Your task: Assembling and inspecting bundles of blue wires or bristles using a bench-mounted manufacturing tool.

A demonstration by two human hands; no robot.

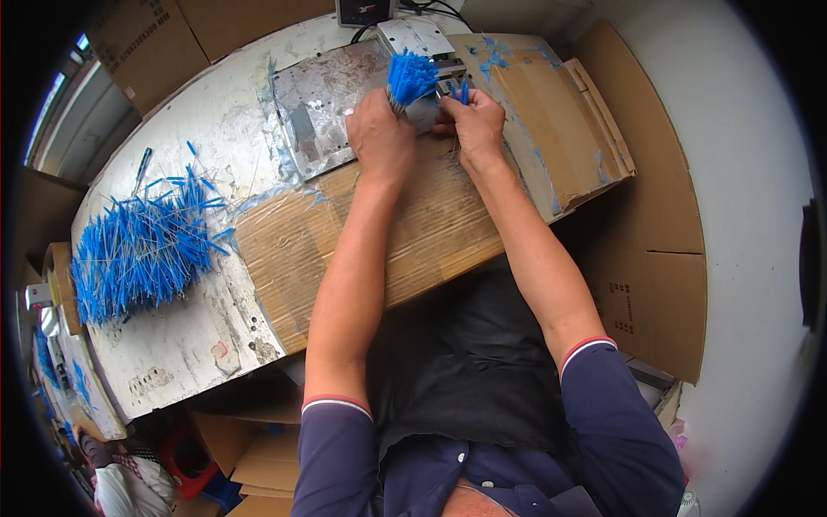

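Blue-tipped wires (412, 77) stand bundled in the left hand (381, 133), closed round their stems; a slackened grip could splay them. Beside it, the right hand (479, 122) pinches a few blue pieces (464, 92), which a loose pinch could drop. Just beyond, the metal fixture (449, 67) on the bench (233, 112) could snag stray tips.

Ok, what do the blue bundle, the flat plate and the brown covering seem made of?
Blue bundle: probably plastic, smooth bright blue; its thin grey stems look like metal wire.
Flat plate: likely metal, dull grey sheen, stained.
Brown covering: apparently cardboard, glossy as if taped.
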